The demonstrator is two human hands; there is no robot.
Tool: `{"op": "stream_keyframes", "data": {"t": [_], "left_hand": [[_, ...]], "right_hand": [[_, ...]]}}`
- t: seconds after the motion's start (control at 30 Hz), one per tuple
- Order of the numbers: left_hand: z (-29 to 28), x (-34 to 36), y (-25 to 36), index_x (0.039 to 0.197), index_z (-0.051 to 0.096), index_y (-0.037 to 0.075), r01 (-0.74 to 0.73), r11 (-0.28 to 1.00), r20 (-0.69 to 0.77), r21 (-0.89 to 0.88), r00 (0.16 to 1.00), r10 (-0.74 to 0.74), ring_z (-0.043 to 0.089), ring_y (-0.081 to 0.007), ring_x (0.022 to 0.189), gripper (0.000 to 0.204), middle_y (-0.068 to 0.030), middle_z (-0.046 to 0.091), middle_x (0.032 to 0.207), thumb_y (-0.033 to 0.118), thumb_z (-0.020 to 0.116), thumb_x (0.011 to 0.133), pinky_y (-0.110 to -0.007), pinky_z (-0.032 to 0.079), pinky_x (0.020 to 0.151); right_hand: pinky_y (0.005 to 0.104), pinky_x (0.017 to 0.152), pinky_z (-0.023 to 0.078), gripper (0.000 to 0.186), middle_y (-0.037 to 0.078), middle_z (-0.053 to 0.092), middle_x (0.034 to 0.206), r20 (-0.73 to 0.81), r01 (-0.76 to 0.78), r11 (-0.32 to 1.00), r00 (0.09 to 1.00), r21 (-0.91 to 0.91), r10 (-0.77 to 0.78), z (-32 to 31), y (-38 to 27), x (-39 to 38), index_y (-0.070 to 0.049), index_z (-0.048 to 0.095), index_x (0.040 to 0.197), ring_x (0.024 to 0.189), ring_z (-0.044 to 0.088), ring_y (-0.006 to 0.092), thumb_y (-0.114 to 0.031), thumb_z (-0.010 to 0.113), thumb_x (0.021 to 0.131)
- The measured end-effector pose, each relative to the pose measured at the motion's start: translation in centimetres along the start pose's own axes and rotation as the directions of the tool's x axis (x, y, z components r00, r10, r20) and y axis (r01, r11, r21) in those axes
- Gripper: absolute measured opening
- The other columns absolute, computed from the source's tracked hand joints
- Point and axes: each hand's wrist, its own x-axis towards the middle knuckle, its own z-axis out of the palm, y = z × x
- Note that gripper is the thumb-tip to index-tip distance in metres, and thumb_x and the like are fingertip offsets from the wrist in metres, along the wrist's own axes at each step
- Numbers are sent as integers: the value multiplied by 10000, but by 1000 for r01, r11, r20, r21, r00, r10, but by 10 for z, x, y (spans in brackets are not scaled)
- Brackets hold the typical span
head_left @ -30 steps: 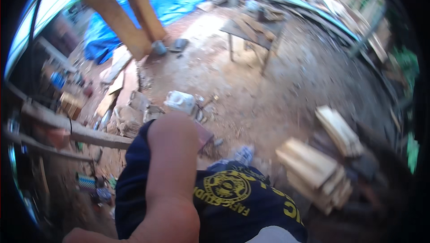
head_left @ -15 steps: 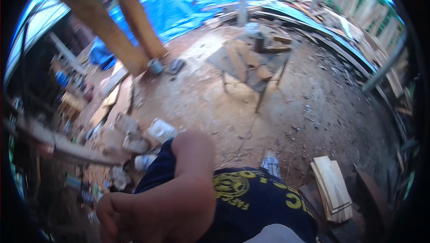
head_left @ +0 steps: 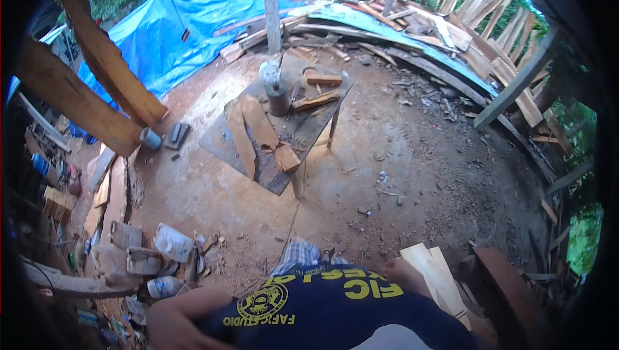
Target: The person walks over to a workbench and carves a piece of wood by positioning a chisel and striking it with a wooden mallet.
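Note:
At the lower left my bent left arm shows, while the hand itself runs out of the picture at the lower edge. My right hand is low and right of the middle, just in front of my dark shirt. It is against or right beside the left edge of some pale wooden boards, which lie slightly fanned. Its fingers are small and partly hidden, so whether it grips a board cannot be made out.
A low table ahead bears cut wood pieces and a dark can. White plastic jugs stand at left. Leaning planks, a blue tarp, a slanting post and piled lumber surround the dirt floor.
The view has swung to the right. My left arm, raised before across the shirt with its hand showing, is now lower. My right hand has come into view beside the boards, which look more fanned.

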Motion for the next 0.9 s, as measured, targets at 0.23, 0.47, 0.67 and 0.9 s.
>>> {"op": "stream_keyframes", "data": {"t": [0.23,0.47,0.67,0.9], "left_hand": [[-16,-74,-28,1096,635,49,-420,908,-420,0,824,381,691,-296,821,342,-178,681,996,345,509,980,-389,549,712],[-36,-176,-53,1049,665,34,-18,1000,-755,18,656,25,725,-295,771,310,-221,719,903,318,578,962,-350,571,682],[-86,-252,-128,1123,617,-46,126,976,-948,-179,244,-206,704,-288,859,386,-214,687,964,299,502,995,-349,540,747],[-227,-275,-288,1223,545,-54,518,405,-648,-753,-480,-591,624,-244,1048,382,-168,644,1107,222,516,961,-395,461,946]], "right_hand": [[350,713,537,276,103,701,930,-266,229,973,937,-17,-226,-46,-147,61,-36,656,1075,798,660,198,-238,656,887],[360,803,530,288,159,706,977,13,214,964,977,-157,-215,-40,-239,113,-28,670,1073,904,683,259,-248,652,887],[352,762,531,291,136,703,921,44,319,895,946,-311,-322,-89,-336,194,-43,656,1117,830,671,232,-239,653,902],[373,730,524,299,181,687,895,-16,434,883,896,-179,-443,-195,-482,309,2,644,1077,801,666,275,-226,638,885]]}}
